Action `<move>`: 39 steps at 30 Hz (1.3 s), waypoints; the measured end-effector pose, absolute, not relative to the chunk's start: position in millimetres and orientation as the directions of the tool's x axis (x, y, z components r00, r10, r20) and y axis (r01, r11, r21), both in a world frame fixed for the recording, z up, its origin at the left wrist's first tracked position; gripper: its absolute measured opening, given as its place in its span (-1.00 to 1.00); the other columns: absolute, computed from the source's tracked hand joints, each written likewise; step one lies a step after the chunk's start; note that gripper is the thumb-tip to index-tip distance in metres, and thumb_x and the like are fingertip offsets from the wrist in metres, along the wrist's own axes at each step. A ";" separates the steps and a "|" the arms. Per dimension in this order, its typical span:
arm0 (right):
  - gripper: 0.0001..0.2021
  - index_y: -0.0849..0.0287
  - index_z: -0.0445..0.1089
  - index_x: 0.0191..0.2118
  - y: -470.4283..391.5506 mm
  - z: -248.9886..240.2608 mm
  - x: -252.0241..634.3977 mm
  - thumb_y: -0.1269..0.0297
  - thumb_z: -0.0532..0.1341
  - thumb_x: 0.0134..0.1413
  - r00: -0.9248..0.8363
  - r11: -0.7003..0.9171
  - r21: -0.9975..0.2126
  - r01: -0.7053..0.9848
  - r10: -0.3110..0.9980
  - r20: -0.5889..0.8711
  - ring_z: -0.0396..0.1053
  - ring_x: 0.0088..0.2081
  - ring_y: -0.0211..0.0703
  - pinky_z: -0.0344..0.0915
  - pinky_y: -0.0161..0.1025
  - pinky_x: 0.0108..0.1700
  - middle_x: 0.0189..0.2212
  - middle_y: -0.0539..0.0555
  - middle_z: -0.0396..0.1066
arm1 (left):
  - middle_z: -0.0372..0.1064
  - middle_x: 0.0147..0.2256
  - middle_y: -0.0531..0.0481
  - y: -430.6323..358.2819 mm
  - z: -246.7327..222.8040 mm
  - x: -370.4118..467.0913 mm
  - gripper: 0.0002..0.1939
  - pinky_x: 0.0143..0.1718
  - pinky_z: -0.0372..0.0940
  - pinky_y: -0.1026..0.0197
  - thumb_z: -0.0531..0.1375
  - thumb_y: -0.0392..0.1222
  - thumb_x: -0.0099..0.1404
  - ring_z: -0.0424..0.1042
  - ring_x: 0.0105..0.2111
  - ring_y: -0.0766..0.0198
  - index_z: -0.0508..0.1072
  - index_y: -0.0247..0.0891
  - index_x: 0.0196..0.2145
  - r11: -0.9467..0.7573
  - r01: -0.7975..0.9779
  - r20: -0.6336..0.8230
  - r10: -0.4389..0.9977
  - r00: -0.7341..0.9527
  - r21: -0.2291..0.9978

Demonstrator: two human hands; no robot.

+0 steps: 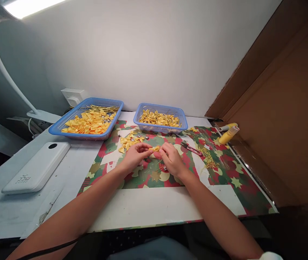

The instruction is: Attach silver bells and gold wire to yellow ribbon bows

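bow sits pinched between both hands over the middle of the mat, just off its surface. left hand closes its fingertips on the bow's left end; right hand closes on its right end, fingers curled, knuckles up. both forearms come in from the near edge and meet in a v. bare mat lies open toward the near edge; a small pile of bows lies just behind the left hand, and red snips and gold wires lie right of the right hand. two blue baskets stand at the back: left basket and right basket. two yellow tubes lie by the cardboard wall. one white power bank lies far left.
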State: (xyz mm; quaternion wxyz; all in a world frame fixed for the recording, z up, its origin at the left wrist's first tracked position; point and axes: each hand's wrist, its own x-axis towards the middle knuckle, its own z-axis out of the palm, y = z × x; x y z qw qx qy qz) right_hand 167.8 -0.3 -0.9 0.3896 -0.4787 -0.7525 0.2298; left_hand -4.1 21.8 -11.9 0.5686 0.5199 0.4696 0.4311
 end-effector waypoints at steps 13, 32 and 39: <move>-0.79 0.15 0.41 -0.49 8.6 -17.3 165.2 0.24 0.14 0.11 -0.045 0.333 -0.907 0.257 0.942 0.333 0.36 -0.35 -0.17 0.28 -0.22 -0.27 -0.44 0.05 0.40 | 0.36 -0.54 0.08 17.1 -8.5 -1.8 -0.69 -0.60 0.20 0.37 0.37 -0.03 0.00 0.33 -0.56 0.39 0.37 -0.28 -0.49 -0.037 0.041 0.027 0.975 0.221 0.998; -0.75 0.17 0.22 -0.65 3.0 -13.9 159.4 0.28 0.15 -0.02 -0.092 0.304 -0.924 0.231 0.953 0.290 0.32 -0.29 -0.20 0.25 -0.23 -0.26 -0.29 0.08 0.28 | 0.42 -0.53 0.05 14.5 -8.9 1.9 -0.60 -0.47 0.33 0.28 0.45 -0.05 -0.16 0.43 -0.53 0.32 0.41 -0.31 -0.45 0.098 -0.097 -0.084 0.986 0.141 0.990; -0.74 0.15 0.16 -0.65 1.8 -12.5 159.0 0.28 0.15 -0.01 -0.097 0.309 -0.915 0.260 0.951 0.293 0.31 -0.25 -0.18 0.24 -0.23 -0.22 -0.29 0.07 0.29 | 0.42 -0.51 0.04 15.1 -10.3 2.1 -0.63 -0.44 0.36 0.28 0.44 -0.08 -0.16 0.45 -0.50 0.30 0.42 -0.31 -0.47 0.048 -0.083 -0.038 0.992 0.119 0.995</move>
